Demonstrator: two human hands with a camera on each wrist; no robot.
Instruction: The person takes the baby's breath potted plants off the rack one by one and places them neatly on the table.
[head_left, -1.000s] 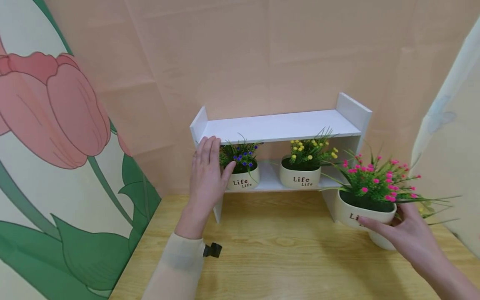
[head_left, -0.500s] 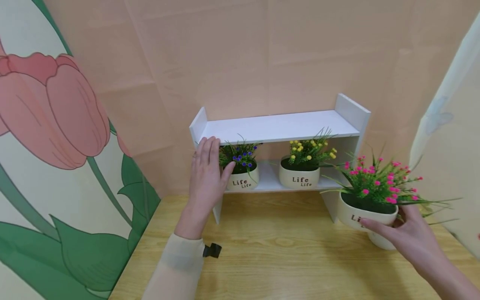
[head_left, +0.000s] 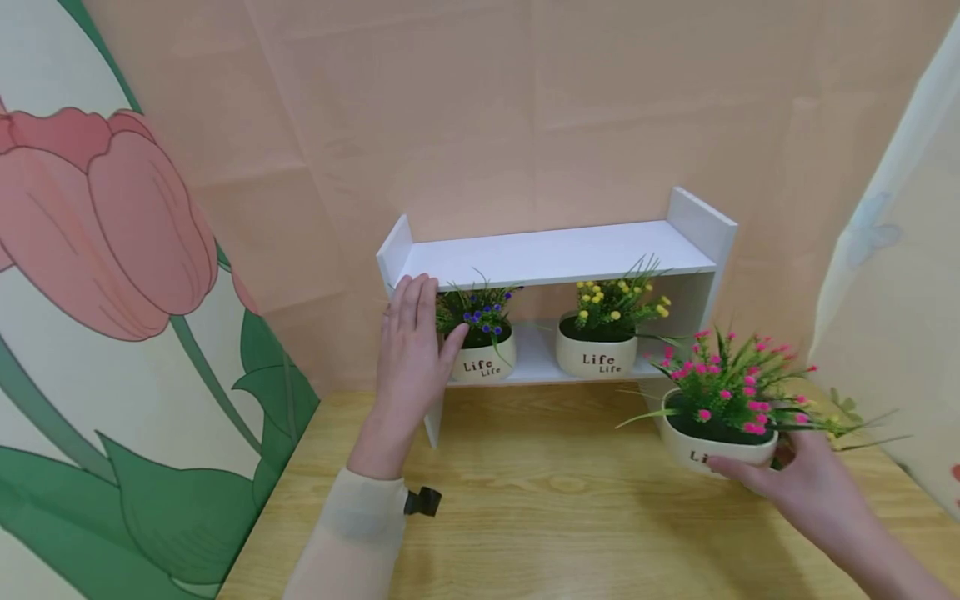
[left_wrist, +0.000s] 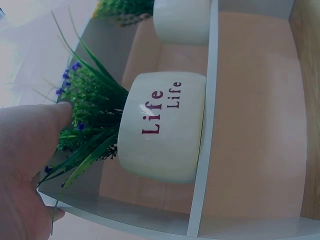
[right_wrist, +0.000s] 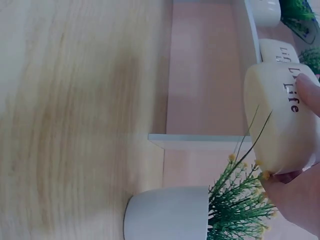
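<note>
My left hand (head_left: 411,350) rests with straight fingers at the left front edge of a small white two-tier shelf (head_left: 555,252). Its thumb points toward a cream pot of blue flowers (head_left: 483,363) on the lower tier. Further right on that tier stands a matching pot of yellow flowers (head_left: 595,357). My right hand (head_left: 813,483) grips a cream flowerpot with pink blooms (head_left: 678,440), thumb on its lettered front, held off the table by the shelf's right end. In the right wrist view this pot (right_wrist: 275,125) overlaps the yellow-flowered one; its blooms are mostly out of frame.
Another pale pot with yellow flowers (right_wrist: 167,215) stands on the wooden table (head_left: 525,508) to the right of the shelf, mostly hidden behind the held pot in the head view. A peach cloth backdrop (head_left: 480,108) hangs behind the shelf.
My right hand has moved the pink-flowered pot slightly lower and to the left, covering more of the pot behind it. The left hand stays in place on the shelf.
</note>
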